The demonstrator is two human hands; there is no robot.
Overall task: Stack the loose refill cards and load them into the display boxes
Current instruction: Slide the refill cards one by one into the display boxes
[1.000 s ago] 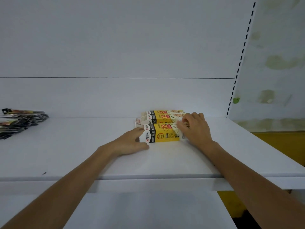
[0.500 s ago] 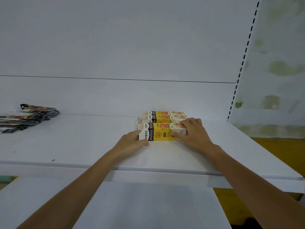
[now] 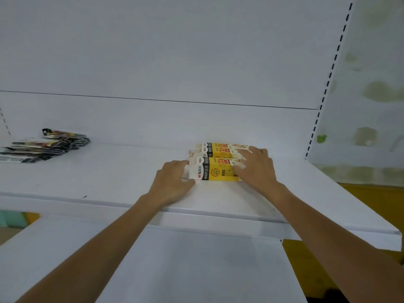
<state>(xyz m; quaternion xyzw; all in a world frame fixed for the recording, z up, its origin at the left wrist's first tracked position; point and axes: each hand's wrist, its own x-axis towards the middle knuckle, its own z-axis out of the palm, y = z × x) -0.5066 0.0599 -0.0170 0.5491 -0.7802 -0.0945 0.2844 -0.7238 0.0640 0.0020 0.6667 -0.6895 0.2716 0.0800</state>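
Bracketing near display box (image 3: 216, 171) on shelf (image 3: 109, 176) w/ both grips
Box is lying long axis L-R: left grip (image 3: 172, 182) is curling round its left end, right grip (image 3: 258, 169) is pressing flat, fingers spread, over its right end & far display box (image 3: 218, 148); refill cards (image 3: 43, 145) are sitting well apart, left of left grip

A white shelf (image 3: 105, 180) runs across the view, with a small dark speck (image 3: 84, 196) near its front edge. A lower white shelf (image 3: 196, 270) juts out beneath it. Behind stands a white back panel (image 3: 175, 51) crossed by a thin dark seam (image 3: 153, 99). A slotted upright (image 3: 328, 84) bounds it on the right, beside a pale wall (image 3: 376, 62) blotched with greenish stains. Yellow flooring (image 3: 371, 197) shows below the wall.
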